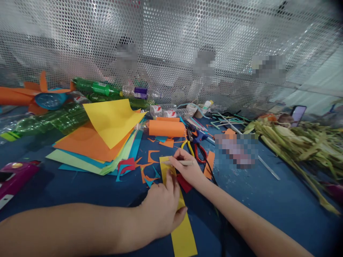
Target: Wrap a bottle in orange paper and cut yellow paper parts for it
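While the left hand [162, 208] presses down with its fingers extended on a long, narrow strip of yellow paper [184, 239], gripping nothing, the right hand [189, 171] pinches a slim, pale, pen-like stick [187, 162] between thumb and fingers. The stick points leftward across the far end of the strip; whether its tip touches the paper I cannot tell. The strip lies on a dark blue tabletop [241, 207], running from the near edge of view to beneath both hands.

Just beside the right hand lies a small red paper piece [184, 184], partly under the wrist. Curved orange and blue paper scraps [154, 156] are scattered to the left of the strip's far end. Beyond the right hand are a red-handled tool [199, 152] and a yellow-handled one [190, 147], near a plastic bottle wrapped in orange paper [166, 128].

Farther left, a curling bright yellow sheet [114, 119] tops a fanned stack of orange, green and blue paper [80, 144], with green plastic bottles [92, 86] behind it and a magenta device [20, 180] nearer the left edge. Well to the right spreads a heap of pale green, dry-looking husks [292, 142]; a perforated silver metal panel [160, 32] stands behind everything
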A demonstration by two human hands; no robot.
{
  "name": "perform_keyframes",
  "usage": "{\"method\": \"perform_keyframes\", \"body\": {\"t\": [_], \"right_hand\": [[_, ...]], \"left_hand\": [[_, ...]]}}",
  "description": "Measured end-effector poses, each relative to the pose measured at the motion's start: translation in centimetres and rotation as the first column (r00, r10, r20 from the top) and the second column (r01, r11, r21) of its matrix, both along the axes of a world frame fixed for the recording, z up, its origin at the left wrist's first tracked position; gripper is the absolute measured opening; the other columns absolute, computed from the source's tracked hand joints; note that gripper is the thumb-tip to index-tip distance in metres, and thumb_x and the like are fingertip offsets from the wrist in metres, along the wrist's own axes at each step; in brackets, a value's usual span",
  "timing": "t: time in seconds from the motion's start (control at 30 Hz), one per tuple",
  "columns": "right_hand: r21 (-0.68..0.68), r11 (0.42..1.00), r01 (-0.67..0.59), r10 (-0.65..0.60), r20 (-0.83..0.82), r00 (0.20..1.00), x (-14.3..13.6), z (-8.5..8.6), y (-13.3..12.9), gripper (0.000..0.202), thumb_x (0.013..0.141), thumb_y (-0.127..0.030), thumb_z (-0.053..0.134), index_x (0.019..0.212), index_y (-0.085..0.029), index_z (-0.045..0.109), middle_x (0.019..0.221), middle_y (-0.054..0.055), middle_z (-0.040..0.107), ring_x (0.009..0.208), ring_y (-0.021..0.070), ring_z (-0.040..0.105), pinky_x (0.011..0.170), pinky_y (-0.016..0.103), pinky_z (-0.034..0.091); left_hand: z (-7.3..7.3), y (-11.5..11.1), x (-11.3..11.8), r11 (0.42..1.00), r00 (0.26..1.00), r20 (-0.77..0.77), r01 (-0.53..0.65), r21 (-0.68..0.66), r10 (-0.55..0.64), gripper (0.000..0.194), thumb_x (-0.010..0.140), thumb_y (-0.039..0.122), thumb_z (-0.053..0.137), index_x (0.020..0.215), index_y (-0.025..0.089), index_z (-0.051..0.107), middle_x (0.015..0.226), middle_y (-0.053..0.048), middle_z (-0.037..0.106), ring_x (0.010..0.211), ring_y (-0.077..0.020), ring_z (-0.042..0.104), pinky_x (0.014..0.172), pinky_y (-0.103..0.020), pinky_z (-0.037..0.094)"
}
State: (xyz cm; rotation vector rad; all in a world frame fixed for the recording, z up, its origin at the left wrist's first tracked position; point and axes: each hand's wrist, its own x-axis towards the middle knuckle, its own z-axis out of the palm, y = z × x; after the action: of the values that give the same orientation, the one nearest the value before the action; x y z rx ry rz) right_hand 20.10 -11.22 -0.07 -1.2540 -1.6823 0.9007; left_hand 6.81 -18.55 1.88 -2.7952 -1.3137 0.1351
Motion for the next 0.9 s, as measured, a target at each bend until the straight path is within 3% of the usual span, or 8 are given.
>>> {"method": "perform_keyframes", "body": {"t": [0.2, 0.67, 0.8, 0.9], "right_hand": [[-0.008, 1.000, -0.013, 0.013, 0.039, 0.999, -0.06, 0.11, 0.07, 0.025, 0.078, -0.034, 0.055, 0.063, -0.022, 0.039, 0.055, -0.007, 0.039, 0.050, 0.0103, 0.036, 0.048, 0.024, 0.030], [-0.015, 1.000, -0.022, 0.023, 0.025, 0.999, -0.04, 0.18, 0.21, 0.023, 0.077, -0.031, 0.055, 0.062, -0.022, 0.041, 0.058, -0.005, 0.043, 0.053, 0.0106, 0.040, 0.050, 0.024, 0.033], [-0.051, 0.997, 0.062, -0.069, -0.142, 0.987, 0.11, 0.61, 0.11, 0.024, 0.078, -0.034, 0.053, 0.062, -0.022, 0.039, 0.054, -0.006, 0.043, 0.049, 0.0105, 0.044, 0.049, 0.024, 0.035], [-0.039, 0.979, 0.201, -0.205, -0.197, 0.959, 0.53, 0.75, 0.12, 0.024, 0.079, -0.034, 0.049, 0.063, -0.023, 0.037, 0.046, -0.008, 0.036, 0.041, 0.0092, 0.035, 0.043, 0.023, 0.030]], "left_hand": [[-0.06, -0.12, 0.01, 1.000, 1.000, 0.018, -0.010, 0.013, 0.010, 0.064, 0.084, 0.047, 0.035, 0.128, 0.003, 0.042, 0.126, -0.030, 0.045, 0.070, -0.0288, 0.063, 0.055, -0.036, 0.047], [-0.05, -0.08, 0.00, 1.000, 0.999, 0.032, -0.013, 0.005, 0.013, 0.062, 0.084, 0.047, 0.035, 0.127, 0.003, 0.044, 0.126, -0.031, 0.045, 0.070, -0.0291, 0.063, 0.054, -0.036, 0.048], [0.02, -0.05, -0.01, 1.000, 1.000, 0.026, -0.005, 0.007, 0.004, 0.062, 0.084, 0.046, 0.035, 0.128, 0.004, 0.043, 0.126, -0.031, 0.045, 0.070, -0.0296, 0.063, 0.054, -0.037, 0.048], [0.07, -0.02, 0.00, 1.000, 1.000, 0.014, 0.001, 0.008, -0.002, 0.063, 0.084, 0.046, 0.035, 0.129, 0.003, 0.041, 0.127, -0.031, 0.044, 0.069, -0.0295, 0.063, 0.054, -0.037, 0.048]]}}
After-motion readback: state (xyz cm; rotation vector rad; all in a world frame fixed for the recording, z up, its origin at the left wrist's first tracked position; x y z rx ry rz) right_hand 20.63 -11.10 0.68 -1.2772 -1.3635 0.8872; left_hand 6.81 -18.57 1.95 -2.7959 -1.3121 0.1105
